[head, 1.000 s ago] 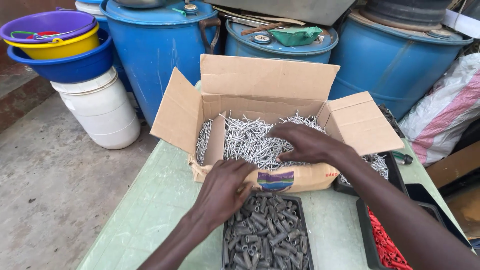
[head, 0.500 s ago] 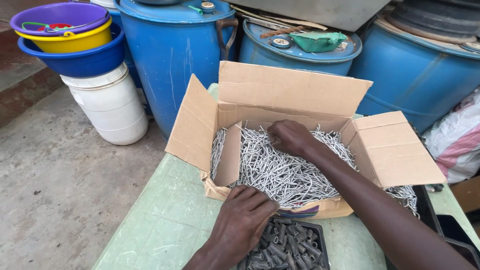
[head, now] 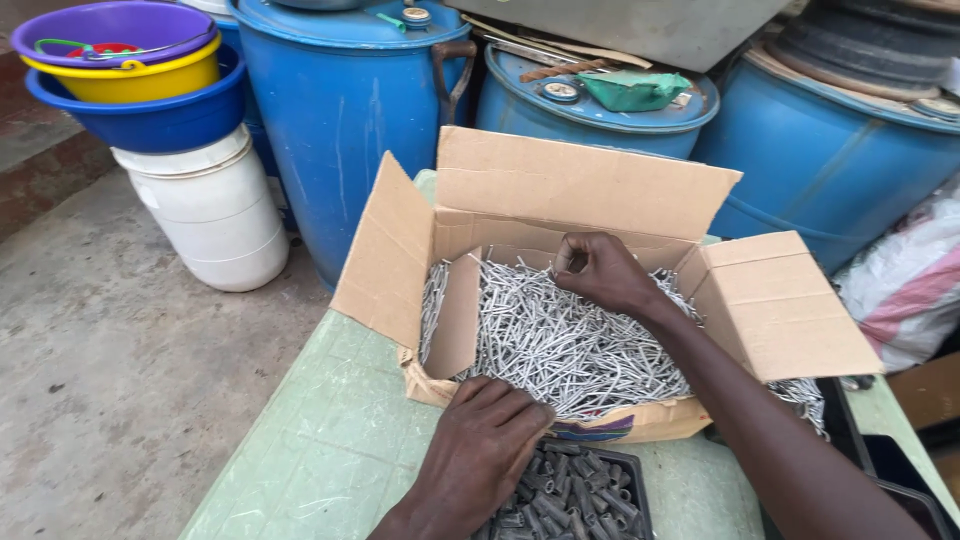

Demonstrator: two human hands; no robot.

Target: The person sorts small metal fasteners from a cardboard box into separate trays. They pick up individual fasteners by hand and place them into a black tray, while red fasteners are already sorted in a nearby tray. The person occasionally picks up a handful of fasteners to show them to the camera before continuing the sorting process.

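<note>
An open cardboard box [head: 585, 185] stands on a pale green table [head: 320, 450], full of loose silver nails [head: 555, 345]. My right hand [head: 605, 275] is inside the box by its far wall, fingers curled around a few nails at the top of the pile. My left hand [head: 480, 450] lies palm down on the box's front wall, fingers together, holding nothing. Its heel covers part of a black tray [head: 590, 495] of dark grey screws, which sits just in front of the box.
Blue barrels [head: 340, 110] [head: 830, 150] crowd behind the table, one with a green cloth [head: 630, 90] on its lid. A white bucket [head: 215, 215] topped with stacked coloured basins [head: 130, 70] stands at left on the concrete floor. A striped sack [head: 910, 280] lies at right.
My right hand has moved from the middle of the nail pile to the box's far wall. My left hand has shifted from the screw tray up onto the box's front wall.
</note>
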